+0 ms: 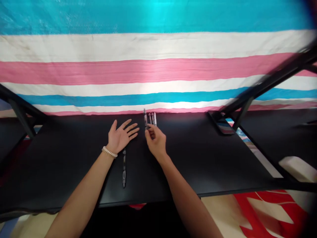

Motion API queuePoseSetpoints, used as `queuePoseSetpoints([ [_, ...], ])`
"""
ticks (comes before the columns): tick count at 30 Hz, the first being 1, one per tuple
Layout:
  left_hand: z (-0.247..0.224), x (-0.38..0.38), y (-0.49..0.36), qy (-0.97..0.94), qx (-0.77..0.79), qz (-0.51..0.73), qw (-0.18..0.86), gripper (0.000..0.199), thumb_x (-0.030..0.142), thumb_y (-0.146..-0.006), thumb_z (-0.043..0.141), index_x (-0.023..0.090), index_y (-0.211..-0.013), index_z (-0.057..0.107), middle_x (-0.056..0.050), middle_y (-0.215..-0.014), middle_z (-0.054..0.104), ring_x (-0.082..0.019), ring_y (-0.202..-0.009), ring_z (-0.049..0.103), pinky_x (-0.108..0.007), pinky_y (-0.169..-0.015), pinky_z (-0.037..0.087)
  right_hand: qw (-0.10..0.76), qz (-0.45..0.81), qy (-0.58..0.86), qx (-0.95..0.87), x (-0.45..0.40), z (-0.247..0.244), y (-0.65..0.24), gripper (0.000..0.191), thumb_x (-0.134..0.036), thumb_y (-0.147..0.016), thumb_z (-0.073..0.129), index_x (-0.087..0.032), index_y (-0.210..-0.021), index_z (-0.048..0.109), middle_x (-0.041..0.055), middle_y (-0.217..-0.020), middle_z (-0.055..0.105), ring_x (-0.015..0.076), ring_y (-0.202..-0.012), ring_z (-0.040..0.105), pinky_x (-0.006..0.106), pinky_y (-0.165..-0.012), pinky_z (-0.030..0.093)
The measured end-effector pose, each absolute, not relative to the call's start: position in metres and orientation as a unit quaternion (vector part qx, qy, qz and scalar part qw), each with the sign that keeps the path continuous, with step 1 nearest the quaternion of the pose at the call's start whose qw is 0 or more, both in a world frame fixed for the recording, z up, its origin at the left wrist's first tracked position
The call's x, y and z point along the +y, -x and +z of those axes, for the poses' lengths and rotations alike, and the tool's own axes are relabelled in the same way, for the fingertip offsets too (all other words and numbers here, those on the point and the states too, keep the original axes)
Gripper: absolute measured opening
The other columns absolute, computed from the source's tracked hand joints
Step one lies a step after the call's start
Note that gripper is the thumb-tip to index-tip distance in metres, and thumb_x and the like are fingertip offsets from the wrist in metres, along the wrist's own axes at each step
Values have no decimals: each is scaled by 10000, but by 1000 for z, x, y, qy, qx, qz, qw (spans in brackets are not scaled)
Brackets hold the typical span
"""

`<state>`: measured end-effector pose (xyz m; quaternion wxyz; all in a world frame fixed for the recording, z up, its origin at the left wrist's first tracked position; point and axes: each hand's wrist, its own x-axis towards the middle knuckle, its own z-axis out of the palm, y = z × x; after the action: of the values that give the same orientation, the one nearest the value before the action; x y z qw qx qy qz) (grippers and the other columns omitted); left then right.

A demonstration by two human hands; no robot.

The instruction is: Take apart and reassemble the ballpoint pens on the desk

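My right hand [156, 140] is closed on the lower end of a pen [145, 118], which points away from me near the back of the black table. Just right of that pen, several more pens [152, 118] lie side by side, the rightmost one white; my hand hides their near ends. My left hand [122, 134] is palm up with fingers spread, holding nothing, a beaded bracelet [109, 152] on its wrist. A dark pen with a grey clip [124, 170] lies lengthwise on the table beside my left wrist, its far tip close to the hand.
A dark phone [221, 124] lies at the right side of the black table [193, 165], by a black metal frame [244, 110]. A striped blue, white and pink sheet [158, 71] hangs behind the table. A white object [297, 168] sits at the far right.
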<state>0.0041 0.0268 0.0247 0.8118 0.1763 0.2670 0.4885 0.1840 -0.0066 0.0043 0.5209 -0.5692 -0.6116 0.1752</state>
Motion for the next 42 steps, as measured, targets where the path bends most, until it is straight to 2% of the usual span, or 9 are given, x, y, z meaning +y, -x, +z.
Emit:
queuePoseSetpoints([
  [4,17,34,0,-117,329,529,773,211,348,-872,542,150,-839,608,-65,-761,630,-146,-655,619,-264,-627,501,488,137,675,-536,9,-1,-230,290,-319,-846,569,-125,-1008,712,91,-795,722,181,-638,649,319,-676,547],
  [8,13,36,-2,-120,333,531,770,139,273,-846,589,146,-790,581,-43,-725,595,-123,-621,578,-233,-588,480,427,144,717,-532,18,-9,-253,272,-296,-814,584,-122,-947,744,114,-806,749,211,-687,687,343,-741,542],
  [13,13,35,-5,-133,334,534,765,63,183,-810,596,141,-765,585,-35,-715,575,-103,-601,548,-215,-578,475,398,130,716,-558,25,-11,-251,295,-324,-832,560,-137,-931,765,107,-798,748,210,-698,681,331,-738,516],
  [18,15,34,-7,-138,339,535,762,68,157,-811,592,146,-744,586,-29,-713,556,-97,-593,528,-213,-571,482,381,125,719,-567,30,-10,-249,277,-327,-835,559,-152,-888,767,66,-709,721,189,-650,653,299,-693,484],
  [28,13,34,-10,-151,351,535,754,151,117,-831,571,134,-681,577,-23,-685,547,-80,-572,503,-203,-572,478,354,120,737,-563,33,-10,-243,250,-322,-870,568,-189,-926,772,69,-806,747,209,-740,677,299,-707,472],
  [42,14,33,-12,-158,360,533,749,128,110,-794,612,129,-671,582,-23,-667,557,-77,-559,495,-198,-561,461,351,128,746,-551,33,-11,-242,246,-330,-876,580,-207,-969,772,59,-847,756,210,-785,688,298,-736,482],
])
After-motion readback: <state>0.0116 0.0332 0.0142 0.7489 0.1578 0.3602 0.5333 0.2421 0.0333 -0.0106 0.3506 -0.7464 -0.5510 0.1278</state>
